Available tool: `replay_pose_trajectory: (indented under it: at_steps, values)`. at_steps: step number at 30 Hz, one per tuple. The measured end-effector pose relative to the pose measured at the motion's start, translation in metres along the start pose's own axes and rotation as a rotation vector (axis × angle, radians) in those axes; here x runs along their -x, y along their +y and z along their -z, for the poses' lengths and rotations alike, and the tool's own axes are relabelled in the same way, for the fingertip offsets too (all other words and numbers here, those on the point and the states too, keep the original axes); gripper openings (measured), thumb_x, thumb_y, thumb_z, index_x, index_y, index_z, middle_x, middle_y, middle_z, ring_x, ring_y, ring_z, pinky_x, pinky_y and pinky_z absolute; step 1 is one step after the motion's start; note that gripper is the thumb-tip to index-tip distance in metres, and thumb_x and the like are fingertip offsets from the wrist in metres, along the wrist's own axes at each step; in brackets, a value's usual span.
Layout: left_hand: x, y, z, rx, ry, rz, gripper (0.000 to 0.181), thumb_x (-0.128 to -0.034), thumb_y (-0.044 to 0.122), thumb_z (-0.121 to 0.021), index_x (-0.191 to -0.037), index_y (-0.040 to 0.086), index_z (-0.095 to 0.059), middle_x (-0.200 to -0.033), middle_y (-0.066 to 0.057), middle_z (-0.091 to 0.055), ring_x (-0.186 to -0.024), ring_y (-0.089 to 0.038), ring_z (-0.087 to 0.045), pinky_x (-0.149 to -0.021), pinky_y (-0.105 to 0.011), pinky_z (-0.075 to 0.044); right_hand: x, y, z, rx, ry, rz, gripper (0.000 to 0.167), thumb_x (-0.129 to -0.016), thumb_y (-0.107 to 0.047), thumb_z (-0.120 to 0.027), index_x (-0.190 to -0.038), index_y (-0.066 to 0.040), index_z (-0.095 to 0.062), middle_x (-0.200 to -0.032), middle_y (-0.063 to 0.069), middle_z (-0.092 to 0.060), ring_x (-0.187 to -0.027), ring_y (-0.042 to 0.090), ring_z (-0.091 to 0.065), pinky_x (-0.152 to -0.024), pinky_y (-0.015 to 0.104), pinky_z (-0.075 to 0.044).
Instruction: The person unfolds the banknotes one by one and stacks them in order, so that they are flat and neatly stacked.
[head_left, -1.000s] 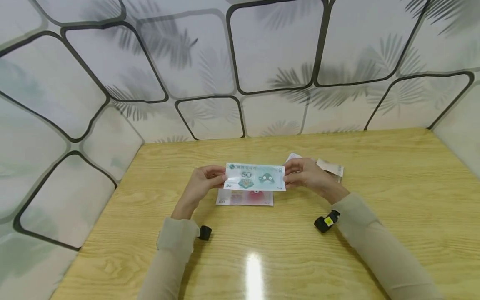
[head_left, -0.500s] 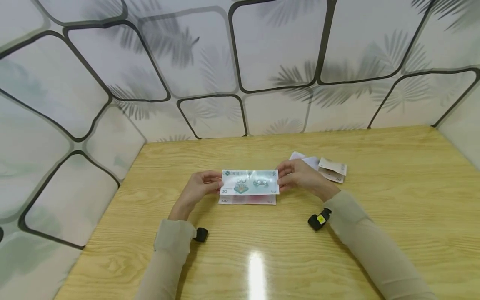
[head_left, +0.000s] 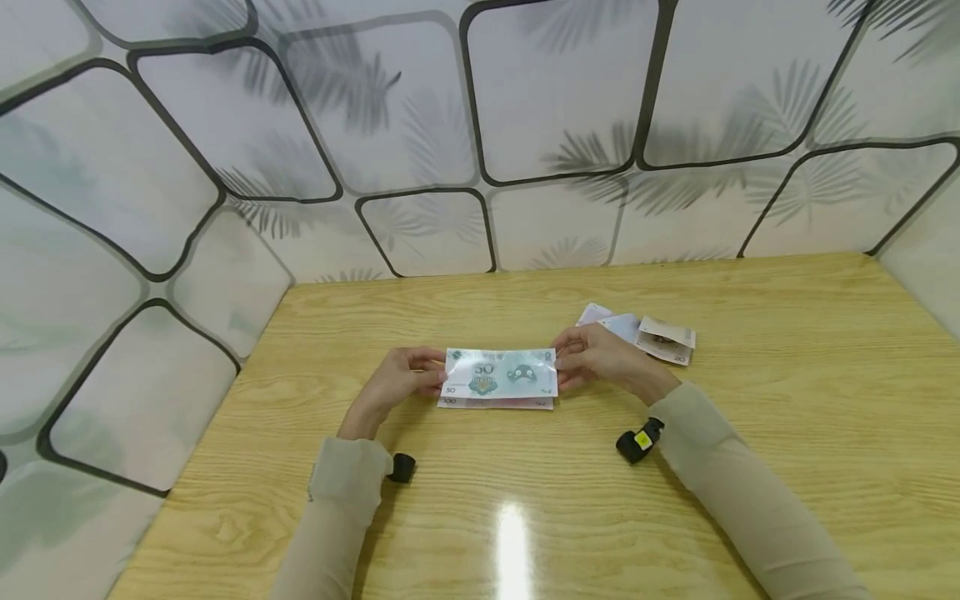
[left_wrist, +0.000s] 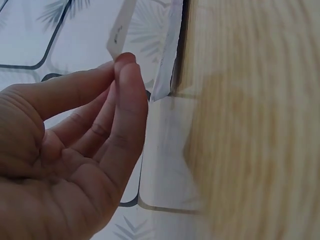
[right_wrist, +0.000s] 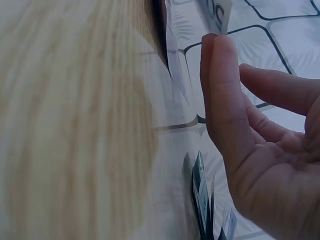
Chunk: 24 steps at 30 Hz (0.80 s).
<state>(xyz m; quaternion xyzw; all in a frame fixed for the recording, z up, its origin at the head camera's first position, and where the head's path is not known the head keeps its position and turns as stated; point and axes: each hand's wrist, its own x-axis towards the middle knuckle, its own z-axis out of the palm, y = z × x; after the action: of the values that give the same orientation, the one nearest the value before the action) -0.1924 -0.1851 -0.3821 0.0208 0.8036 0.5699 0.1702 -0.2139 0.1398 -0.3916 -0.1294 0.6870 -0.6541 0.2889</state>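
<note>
Green 50 note (head_left: 501, 372) is, in the head view, stretched between the person's 2 hands, in front of most of the 100 note (head_left: 495, 403), whose near edge shows as a thin strip below it. Left grip (head_left: 401, 379) pinches its left end and right grip (head_left: 600, 358) its right end, both at the fingertips. Off to the right, beyond the right grip, lie a folded note marked 20 (head_left: 671, 331) and some pale papers (head_left: 621, 325) on the wooden surface (head_left: 450, 517). The step in hand looks like laying the 50 squarely over the 100; the short ends are nearly in line, so what seems left to correct is the near edge, best brought toward the person until the strip is covered. From the left wrist, the fingertips close on a corner of the 50, which hangs clear of the surface, apart from a pale sheet nearer the wood that is probably the 100. Lowering both ends together should keep the paper flat and avoid nudging the 100 askew. From the right wrist, the note's end sits right at the tips of fairly straight fingers; which digits pinch it is hard to tell. A light hold there should do, let go only once the note lies flat, since thin paper may slide or spring up.
</note>
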Motion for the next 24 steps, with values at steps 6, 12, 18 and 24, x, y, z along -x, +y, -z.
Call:
replay_pose_trajectory:
  at_steps: [6,12,18,24]
  values:
    - [0.0,0.001,-0.001,-0.035,-0.008,0.006,0.034,-0.0968,-0.006,-0.063,-0.129,-0.013,-0.06,-0.101,-0.017,-0.067,-0.081,-0.015,-0.065,-0.074,-0.028,-0.061,0.001,-0.001,0.0,0.009,-0.025,-0.017,0.025,-0.1,0.009,-0.05,-0.122,0.021,-0.046,-0.088,0.013,-0.068,-0.071,0.017,-0.07,-0.071,0.033,-0.063]
    - [0.001,0.0,0.0,-0.048,-0.035,-0.006,0.034,-0.0977,-0.008,-0.06,-0.13,-0.017,-0.057,-0.104,-0.024,-0.067,-0.08,-0.018,-0.068,-0.074,-0.03,-0.062,0.003,-0.001,0.0,0.039,-0.029,-0.038,0.03,-0.102,0.007,-0.05,-0.127,0.021,-0.045,-0.091,0.014,-0.069,-0.074,0.018,-0.071,-0.072,0.033,-0.063]
    - [0.005,0.004,0.006,-0.071,-0.026,0.0,0.035,-0.0995,-0.005,-0.06,-0.132,-0.016,-0.055,-0.1,-0.021,-0.068,-0.086,-0.021,-0.07,-0.081,-0.035,-0.061,0.008,-0.004,0.007,0.08,0.006,-0.027,0.034,-0.103,0.005,-0.05,-0.132,0.022,-0.043,-0.102,0.022,-0.069,-0.082,0.021,-0.072,-0.077,0.035,-0.062]
    - [0.002,0.018,0.005,-0.096,-0.012,-0.049,0.036,-0.1007,0.0,-0.061,-0.133,-0.015,-0.056,-0.104,-0.023,-0.067,-0.091,-0.025,-0.069,-0.086,-0.037,-0.06,0.018,-0.022,0.024,0.152,0.065,0.001,0.037,-0.103,0.0,-0.052,-0.133,0.021,-0.044,-0.112,0.028,-0.065,-0.09,0.024,-0.071,-0.083,0.038,-0.061]
